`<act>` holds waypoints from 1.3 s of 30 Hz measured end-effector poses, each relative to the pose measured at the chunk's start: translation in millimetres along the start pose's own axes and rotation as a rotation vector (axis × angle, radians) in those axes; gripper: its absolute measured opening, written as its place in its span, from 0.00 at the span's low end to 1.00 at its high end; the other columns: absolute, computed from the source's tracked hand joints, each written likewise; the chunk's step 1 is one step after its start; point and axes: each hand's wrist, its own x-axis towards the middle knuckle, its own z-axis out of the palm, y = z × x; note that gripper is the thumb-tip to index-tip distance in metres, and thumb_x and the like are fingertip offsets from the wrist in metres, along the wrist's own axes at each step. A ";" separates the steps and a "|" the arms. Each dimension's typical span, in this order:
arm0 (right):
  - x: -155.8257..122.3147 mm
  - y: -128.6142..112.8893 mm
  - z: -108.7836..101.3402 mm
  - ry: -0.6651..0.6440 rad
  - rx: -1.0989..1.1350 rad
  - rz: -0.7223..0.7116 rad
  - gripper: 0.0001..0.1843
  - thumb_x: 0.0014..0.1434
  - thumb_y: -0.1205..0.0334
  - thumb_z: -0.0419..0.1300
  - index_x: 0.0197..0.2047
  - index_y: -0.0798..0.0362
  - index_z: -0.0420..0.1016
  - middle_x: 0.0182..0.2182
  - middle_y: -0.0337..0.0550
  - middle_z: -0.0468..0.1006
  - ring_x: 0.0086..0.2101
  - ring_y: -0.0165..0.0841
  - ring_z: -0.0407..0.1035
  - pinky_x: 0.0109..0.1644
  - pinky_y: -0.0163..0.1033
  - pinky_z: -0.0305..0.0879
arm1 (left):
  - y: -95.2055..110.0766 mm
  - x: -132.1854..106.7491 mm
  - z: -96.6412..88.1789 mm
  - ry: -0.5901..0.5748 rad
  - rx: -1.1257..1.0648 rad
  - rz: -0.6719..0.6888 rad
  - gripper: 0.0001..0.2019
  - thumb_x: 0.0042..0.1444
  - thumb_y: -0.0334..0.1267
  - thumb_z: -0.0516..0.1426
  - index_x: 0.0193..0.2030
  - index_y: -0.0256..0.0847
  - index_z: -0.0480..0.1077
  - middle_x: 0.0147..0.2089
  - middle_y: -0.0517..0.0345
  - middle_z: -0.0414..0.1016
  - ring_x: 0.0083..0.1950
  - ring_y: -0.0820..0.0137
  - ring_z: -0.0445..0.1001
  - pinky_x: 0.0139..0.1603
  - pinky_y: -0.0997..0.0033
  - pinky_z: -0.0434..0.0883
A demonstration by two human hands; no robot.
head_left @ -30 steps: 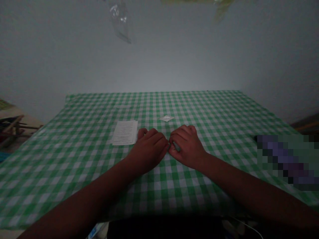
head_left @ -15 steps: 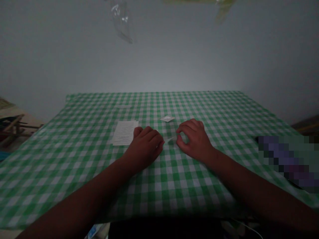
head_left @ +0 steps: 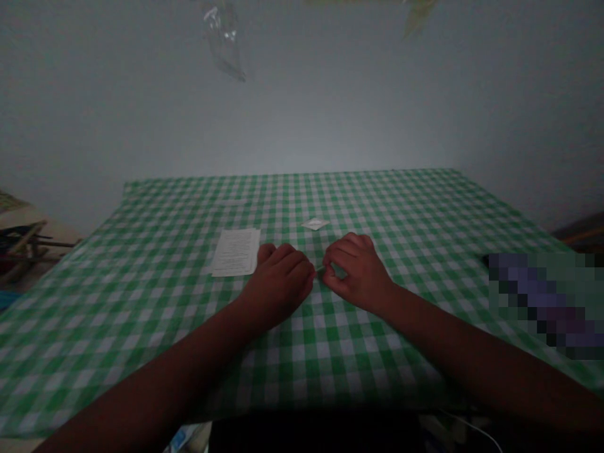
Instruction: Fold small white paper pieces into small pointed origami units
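Observation:
My left hand [head_left: 279, 282] rests knuckles-up on the green-and-white checked tablecloth [head_left: 141, 302], fingers curled under. My right hand [head_left: 356, 272] lies beside it with thumb and fingers pinched together. A small thin pale object [head_left: 321, 269] shows between the two hands' fingertips; I cannot make out what it is. A printed white paper sheet [head_left: 236, 251] lies just left of my left hand. A small white packet [head_left: 315, 224] lies on the cloth beyond the hands.
A blurred-out purple patch [head_left: 542, 302] covers something at the table's right edge. A plain wall stands behind the table, with clear plastic [head_left: 221, 38] hanging near the top. Wooden furniture [head_left: 23, 242] shows at the far left.
The right hand drew away to the right from the left hand, then came back until their fingertips almost meet. The left hand hardly moved.

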 end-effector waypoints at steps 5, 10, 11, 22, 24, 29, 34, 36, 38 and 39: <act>0.5 10.7 -5.3 0.051 -0.021 0.113 0.02 0.54 0.67 0.58 0.31 0.52 0.69 0.31 0.41 0.77 0.38 0.38 0.67 0.45 0.46 0.56 | -4.9 -1.7 0.6 0.010 -0.012 -0.029 0.06 0.65 0.34 0.54 0.37 0.39 0.71 0.36 0.58 0.77 0.42 0.64 0.70 0.44 0.57 0.58; -0.9 -4.5 -8.0 0.041 0.074 -0.001 0.04 0.55 0.66 0.58 0.36 0.53 0.71 0.35 0.42 0.76 0.40 0.39 0.66 0.47 0.48 0.56 | -0.9 -1.6 3.8 0.005 -0.014 -0.011 0.06 0.65 0.34 0.54 0.37 0.40 0.71 0.36 0.57 0.78 0.42 0.64 0.70 0.44 0.57 0.57; -1.2 -7.7 -7.2 0.030 0.078 -0.023 0.04 0.55 0.66 0.58 0.36 0.53 0.71 0.35 0.42 0.76 0.40 0.39 0.66 0.47 0.48 0.56 | 0.4 -1.5 3.9 0.002 -0.016 -0.002 0.07 0.65 0.34 0.54 0.37 0.39 0.71 0.35 0.57 0.78 0.42 0.64 0.69 0.43 0.58 0.57; -1.2 -9.3 -5.5 -0.023 0.014 -0.107 0.04 0.57 0.66 0.56 0.32 0.53 0.71 0.34 0.41 0.76 0.38 0.37 0.64 0.45 0.47 0.53 | 3.5 0.9 1.4 0.017 -0.042 0.015 0.08 0.66 0.34 0.53 0.36 0.39 0.72 0.36 0.57 0.78 0.41 0.65 0.69 0.42 0.59 0.57; -1.0 -9.2 -4.9 -0.022 -0.010 -0.105 0.03 0.57 0.66 0.56 0.32 0.52 0.71 0.32 0.41 0.75 0.38 0.37 0.64 0.44 0.47 0.52 | 3.5 0.4 2.2 0.017 -0.045 0.018 0.08 0.66 0.34 0.53 0.36 0.39 0.72 0.36 0.57 0.78 0.41 0.65 0.69 0.42 0.58 0.57; 0.0 4.6 -2.6 -0.030 -0.050 -0.026 0.02 0.55 0.66 0.56 0.31 0.52 0.70 0.32 0.41 0.75 0.38 0.37 0.65 0.45 0.46 0.52 | -1.4 -1.9 4.7 0.020 -0.053 -0.021 0.07 0.66 0.35 0.54 0.38 0.40 0.71 0.37 0.57 0.78 0.42 0.64 0.69 0.44 0.57 0.57; 1.7 28.0 -6.2 -0.019 -0.087 0.132 0.02 0.54 0.67 0.57 0.29 0.52 0.69 0.32 0.43 0.75 0.38 0.38 0.67 0.44 0.45 0.54 | -14.1 -4.4 7.9 0.016 -0.056 -0.051 0.06 0.66 0.36 0.54 0.39 0.40 0.72 0.40 0.57 0.79 0.44 0.65 0.70 0.45 0.58 0.58; 2.2 31.4 -8.6 0.008 -0.073 0.140 0.02 0.54 0.66 0.58 0.29 0.52 0.69 0.31 0.42 0.75 0.37 0.38 0.67 0.44 0.45 0.54 | -18.5 -5.5 10.1 -0.007 -0.068 -0.005 0.05 0.66 0.36 0.55 0.41 0.42 0.73 0.42 0.57 0.78 0.45 0.65 0.69 0.45 0.58 0.58; 2.4 30.9 -10.7 0.027 -0.054 0.130 0.02 0.54 0.65 0.58 0.30 0.51 0.69 0.31 0.41 0.75 0.37 0.38 0.67 0.44 0.45 0.54 | -21.4 -6.0 12.4 -0.061 -0.089 0.078 0.05 0.66 0.36 0.56 0.42 0.43 0.73 0.44 0.58 0.78 0.46 0.65 0.69 0.46 0.60 0.58; 2.4 29.8 -11.6 0.028 -0.048 0.125 0.03 0.55 0.65 0.58 0.30 0.51 0.69 0.31 0.41 0.76 0.37 0.38 0.67 0.44 0.45 0.54 | -22.2 -6.0 13.3 -0.102 -0.103 0.122 0.05 0.66 0.36 0.56 0.41 0.44 0.74 0.45 0.58 0.78 0.46 0.65 0.69 0.46 0.60 0.59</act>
